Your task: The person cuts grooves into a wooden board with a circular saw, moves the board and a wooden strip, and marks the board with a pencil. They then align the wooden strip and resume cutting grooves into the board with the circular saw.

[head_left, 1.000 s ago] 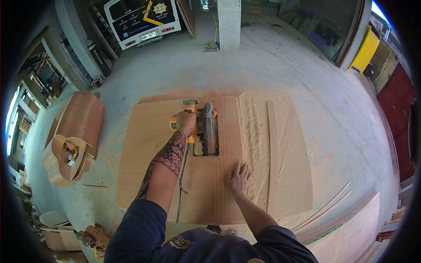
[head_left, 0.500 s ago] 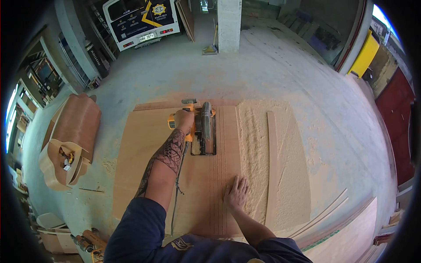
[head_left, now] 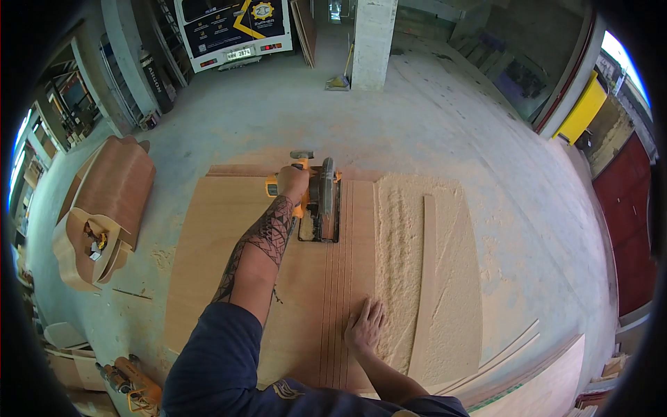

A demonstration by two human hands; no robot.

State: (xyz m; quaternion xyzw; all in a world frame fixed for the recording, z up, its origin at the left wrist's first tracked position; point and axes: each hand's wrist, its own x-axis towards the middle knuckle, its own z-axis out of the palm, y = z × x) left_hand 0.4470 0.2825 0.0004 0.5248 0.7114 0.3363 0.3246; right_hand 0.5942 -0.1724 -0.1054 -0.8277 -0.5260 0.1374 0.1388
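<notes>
My left hand (head_left: 293, 182) is wrapped around the handle of a yellow circular saw (head_left: 325, 201). The saw rests near the far edge of a brown plywood sheet (head_left: 236, 229) on the floor, its base plate flat on the wood. Several straight parallel cut lines run along the sheet towards me, beside and below the saw. Near the sheet's right edge, my right hand (head_left: 365, 326) lies flat with fingers spread, close to the sawdust. The blade's lower part is hidden by the guard and base.
Thick sawdust (head_left: 399, 229) covers the board to the right, where a long wooden strip (head_left: 422, 285) lies. A curved plywood piece (head_left: 114, 187) stands left. Another yellow power tool (head_left: 132, 382) sits lower left. Thin strips and a pale panel (head_left: 535, 382) lie lower right. A pillar (head_left: 373, 48) and a van (head_left: 233, 31) stand ahead.
My left hand has pushed the saw slightly farther forward towards the sheet's far edge. My right hand stays flat on the sheet. The camera view has shifted a little.
</notes>
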